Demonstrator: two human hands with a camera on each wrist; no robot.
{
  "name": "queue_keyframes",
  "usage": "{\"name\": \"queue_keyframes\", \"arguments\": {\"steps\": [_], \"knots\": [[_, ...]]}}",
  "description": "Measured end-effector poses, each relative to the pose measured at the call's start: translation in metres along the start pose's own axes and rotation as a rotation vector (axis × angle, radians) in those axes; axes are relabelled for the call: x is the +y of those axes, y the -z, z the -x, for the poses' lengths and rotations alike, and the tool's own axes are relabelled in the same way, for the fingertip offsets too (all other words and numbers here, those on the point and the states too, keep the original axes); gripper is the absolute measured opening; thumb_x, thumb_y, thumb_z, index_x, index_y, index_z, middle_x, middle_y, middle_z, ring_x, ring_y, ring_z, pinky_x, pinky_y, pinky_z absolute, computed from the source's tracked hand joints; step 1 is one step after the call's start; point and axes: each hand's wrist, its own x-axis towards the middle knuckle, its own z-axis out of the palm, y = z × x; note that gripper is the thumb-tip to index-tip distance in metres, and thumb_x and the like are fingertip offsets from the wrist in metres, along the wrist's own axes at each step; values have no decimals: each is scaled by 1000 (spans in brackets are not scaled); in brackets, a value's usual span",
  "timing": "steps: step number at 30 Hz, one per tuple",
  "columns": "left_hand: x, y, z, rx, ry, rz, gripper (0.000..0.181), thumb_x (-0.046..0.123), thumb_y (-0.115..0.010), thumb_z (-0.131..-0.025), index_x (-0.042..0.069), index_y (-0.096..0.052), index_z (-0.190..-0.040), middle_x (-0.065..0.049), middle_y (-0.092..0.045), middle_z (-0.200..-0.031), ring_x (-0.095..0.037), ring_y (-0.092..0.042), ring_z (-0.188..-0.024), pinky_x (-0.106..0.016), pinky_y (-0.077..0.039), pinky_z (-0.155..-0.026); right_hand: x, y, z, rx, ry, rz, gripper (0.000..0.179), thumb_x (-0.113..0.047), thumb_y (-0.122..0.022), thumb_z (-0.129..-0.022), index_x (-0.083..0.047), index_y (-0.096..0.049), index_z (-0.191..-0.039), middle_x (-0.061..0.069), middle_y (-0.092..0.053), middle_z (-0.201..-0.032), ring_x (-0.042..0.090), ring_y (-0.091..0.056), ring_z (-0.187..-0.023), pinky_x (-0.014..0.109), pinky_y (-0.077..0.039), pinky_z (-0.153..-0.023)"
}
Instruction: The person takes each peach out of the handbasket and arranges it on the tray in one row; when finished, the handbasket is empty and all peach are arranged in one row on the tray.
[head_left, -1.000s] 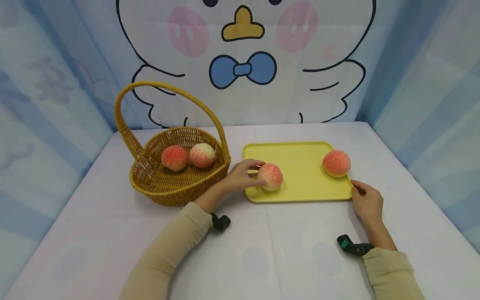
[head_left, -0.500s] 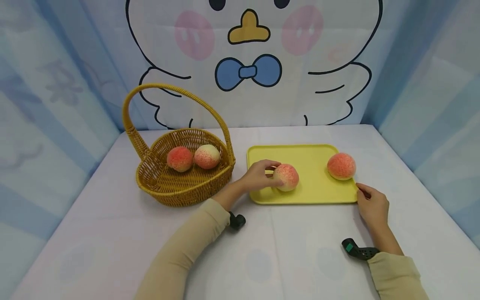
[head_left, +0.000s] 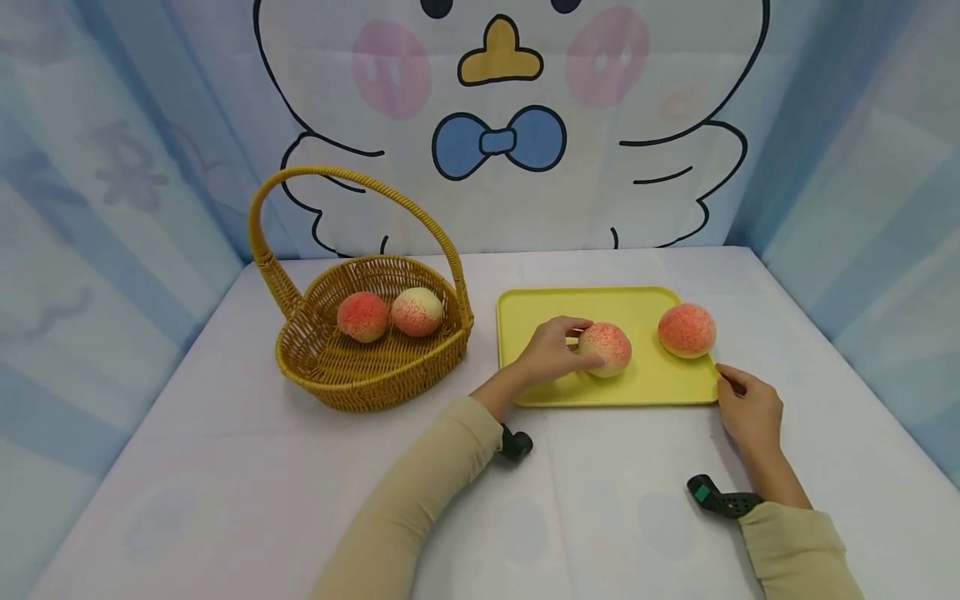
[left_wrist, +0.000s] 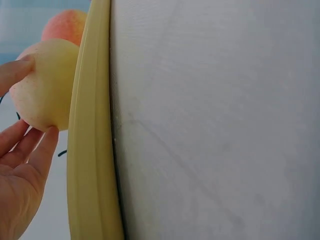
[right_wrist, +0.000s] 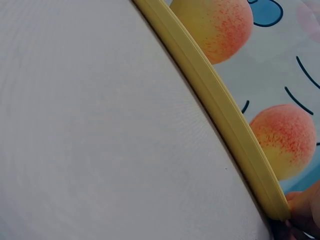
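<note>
My left hand [head_left: 551,354] grips a pink-speckled peach [head_left: 609,350] from its left side, over the middle of the yellow tray [head_left: 540,310]. In the left wrist view, the thumb lies on one side of this pale peach [left_wrist: 52,85] and the fingertips on the other. Whether it touches the tray is unclear. Another peach [head_left: 687,331] sits at the tray's right end. My right hand [head_left: 752,410] pinches the tray's front right corner; the right wrist view shows the thumb against the tray rim [right_wrist: 235,127].
Left of the tray stands a wicker basket [head_left: 390,392] with a tall arched handle [head_left: 360,179]. Two peaches [head_left: 363,317] lie inside it. A white cloth [head_left: 600,517] covers the table, and a printed curtain [head_left: 675,83] hangs behind.
My left hand has moved right along the tray with the peach, from its left end to the middle. The right hand stays at the corner. The head view has shifted slightly.
</note>
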Motion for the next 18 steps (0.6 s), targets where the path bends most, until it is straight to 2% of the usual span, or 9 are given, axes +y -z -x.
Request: {"name": "queue_keyframes", "arguments": {"steps": [4, 13, 18], "knots": [[3, -8, -6, 7, -3, -32, 56, 16, -79, -73, 0, -56, -122, -7, -56, -119, -15, -54, -105, -14, -46, -77, 1, 0, 0, -7, -13, -1, 37, -9, -39, -95, 7, -50, -127, 26, -52, -121, 34, -48, -108, 42, -42, -84], [6, -20, -18, 19, 7, -56, 56, 18, -78, -74, 1, -56, -122, -7, -55, -117, -15, -55, -104, -13, -45, -74, 2, -2, 0, 7, 0, -2, 36, -9, -41, -95, 6, -52, -126, 25, -54, -119, 31, -50, -106, 33, -42, -77], [9, -25, -24, 26, 19, -63, 55, 20, -78, -74, 3, -57, -122, -5, -55, -117, -14, -55, -104, -14, -46, -73, 1, 0, -1, 1, -1, 1, 36, -10, -40, -95, 6, -51, -127, 25, -53, -120, 32, -49, -106, 39, -43, -81]]}}
